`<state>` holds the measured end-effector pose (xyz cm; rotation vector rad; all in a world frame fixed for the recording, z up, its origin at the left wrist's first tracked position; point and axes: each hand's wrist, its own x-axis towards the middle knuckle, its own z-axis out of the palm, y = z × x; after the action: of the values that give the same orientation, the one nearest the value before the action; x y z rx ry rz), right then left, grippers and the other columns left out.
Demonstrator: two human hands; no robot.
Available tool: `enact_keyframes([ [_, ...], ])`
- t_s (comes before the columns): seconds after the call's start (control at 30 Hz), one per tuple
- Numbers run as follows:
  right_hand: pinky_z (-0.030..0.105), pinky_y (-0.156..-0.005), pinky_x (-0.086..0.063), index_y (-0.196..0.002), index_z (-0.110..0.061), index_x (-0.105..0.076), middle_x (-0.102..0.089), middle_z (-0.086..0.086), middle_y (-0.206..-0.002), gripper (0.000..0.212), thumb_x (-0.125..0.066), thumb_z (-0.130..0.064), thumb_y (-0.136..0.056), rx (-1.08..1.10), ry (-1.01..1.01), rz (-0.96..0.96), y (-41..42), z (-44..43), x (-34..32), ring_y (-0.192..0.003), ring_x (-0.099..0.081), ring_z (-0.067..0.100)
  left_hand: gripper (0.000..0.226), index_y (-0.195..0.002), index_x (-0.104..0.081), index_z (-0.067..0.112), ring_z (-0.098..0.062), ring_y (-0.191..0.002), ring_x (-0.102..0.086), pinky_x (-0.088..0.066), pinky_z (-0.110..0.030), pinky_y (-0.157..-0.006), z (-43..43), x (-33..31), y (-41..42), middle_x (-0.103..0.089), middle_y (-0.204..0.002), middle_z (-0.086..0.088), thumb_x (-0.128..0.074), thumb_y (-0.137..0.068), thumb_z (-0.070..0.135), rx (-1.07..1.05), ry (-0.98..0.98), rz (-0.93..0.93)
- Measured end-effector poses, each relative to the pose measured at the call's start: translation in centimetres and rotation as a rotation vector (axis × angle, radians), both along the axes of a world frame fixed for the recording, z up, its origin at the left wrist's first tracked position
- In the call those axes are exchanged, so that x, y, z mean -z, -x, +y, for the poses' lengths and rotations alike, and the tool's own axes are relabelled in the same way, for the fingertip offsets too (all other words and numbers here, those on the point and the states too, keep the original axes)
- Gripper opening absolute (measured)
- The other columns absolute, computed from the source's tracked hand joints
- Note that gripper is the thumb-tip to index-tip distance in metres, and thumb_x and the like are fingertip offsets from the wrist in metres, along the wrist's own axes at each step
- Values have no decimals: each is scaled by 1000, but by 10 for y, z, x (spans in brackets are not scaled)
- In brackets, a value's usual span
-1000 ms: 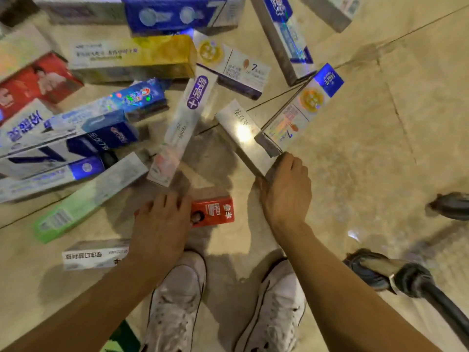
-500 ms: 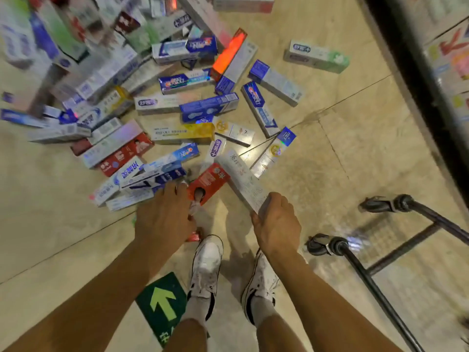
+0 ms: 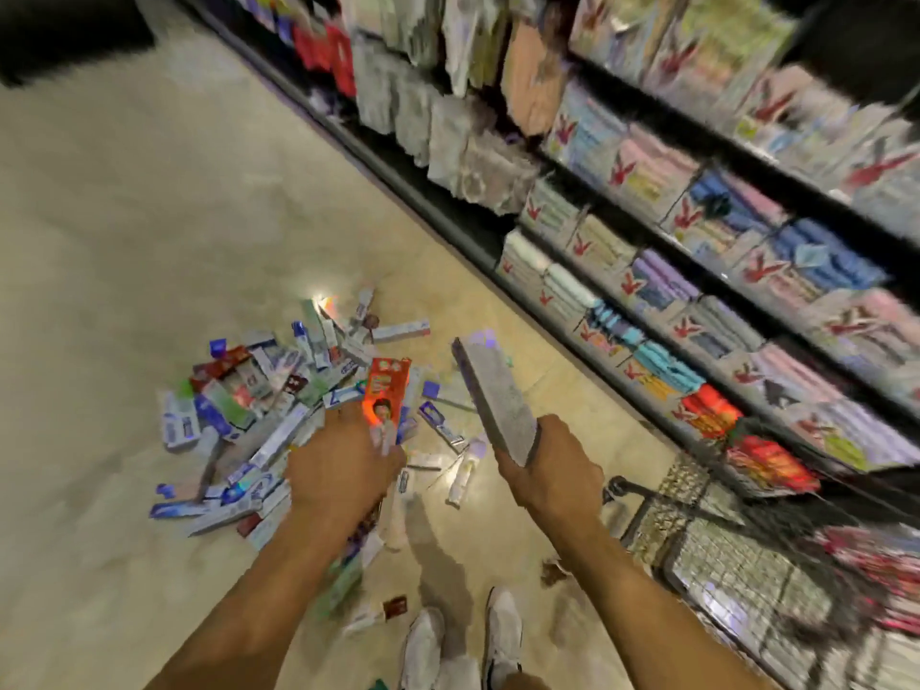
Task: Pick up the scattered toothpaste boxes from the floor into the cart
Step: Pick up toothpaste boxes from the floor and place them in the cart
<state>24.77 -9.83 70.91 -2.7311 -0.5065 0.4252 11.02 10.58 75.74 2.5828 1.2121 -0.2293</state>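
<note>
My left hand (image 3: 343,475) grips a red toothpaste box (image 3: 386,395), held upright above the pile. My right hand (image 3: 552,473) is closed on the lower end of a long silver toothpaste box (image 3: 490,395) that points up and away from me. Many toothpaste boxes (image 3: 259,420) lie scattered in a heap on the beige floor ahead and to the left. The black wire cart (image 3: 717,555) stands at the lower right, just right of my right forearm. The whole view is motion-blurred.
Dark store shelves (image 3: 672,251) stacked with folded towels run along the right side, close behind the cart. My two white shoes (image 3: 463,639) are at the bottom centre. A few small boxes (image 3: 393,607) lie near my feet. Open floor (image 3: 124,216) stretches to the left.
Both hands have risen from the floor with their boxes, the red one in the left, the silver one in the right. The view has lifted, now showing the shelves and cart basket.
</note>
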Motion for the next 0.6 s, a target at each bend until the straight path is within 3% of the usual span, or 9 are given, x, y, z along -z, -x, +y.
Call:
enact_keyframes([
  [0.07,33,-61,-47,-96,-34,-46,-61,-9,-82,47,-49,-77,-78,62,-29,-12,0,-25,-45,-75,-63,20,57,-103,-54,16,-26,-86,-67,-45,-31,-63,-16,-42,-12,-61,-97,-2,-64,-74,65,29,13,-79],
  [0.13,32,-60,-41,-102,-34,-48,-63,-10,-85,43,-54,-70,-78,126,-44,-30,1,-56,-79,-79,-63,19,55,-95,-54,19,-24,-81,-67,-47,-29,-61,-33,-65,-27,-61,-89,1,-59,-71,69,103,-7,-110],
  [0.2,34,-60,-38,-103,-34,-48,-64,-11,-91,44,-56,-68,-77,218,-51,-53,1,-91,-104,-84,-64,21,57,-88,-56,20,-26,-76,-67,-51,-31,-61,-57,-78,-48,-63,-84,0,-45,-71,73,203,-22,-117],
  [0.27,35,-64,-45,-102,-34,-48,-65,-9,-94,49,-55,-73,-74,333,-44,-66,1,-133,-122,-87,-66,22,63,-82,-58,21,-29,-71,-68,-56,-36,-63,-90,-89,-70,-65,-78,-3,-31,-69,77,301,-17,-143],
  [0.47,34,-64,-50,-114,-32,-51,-63,-10,-104,57,-58,-75,-77,590,-29,-141,-6,-296,-150,-94,-65,17,52,-95,-56,14,-29,-84,-67,-49,-33,-67,-247,-140,-130,-62,-92,-5,-62,-76,61,561,-16,-168],
  [0.6,37,-67,-56,-109,-28,-46,-62,-7,-105,56,-60,-73,-79,708,0,-183,-12,-381,-148,-93,-64,19,53,-99,-50,19,-25,-89,-65,-44,-31,-68,-329,-136,-162,-58,-97,-2,-63,-77,64,667,64,-128],
])
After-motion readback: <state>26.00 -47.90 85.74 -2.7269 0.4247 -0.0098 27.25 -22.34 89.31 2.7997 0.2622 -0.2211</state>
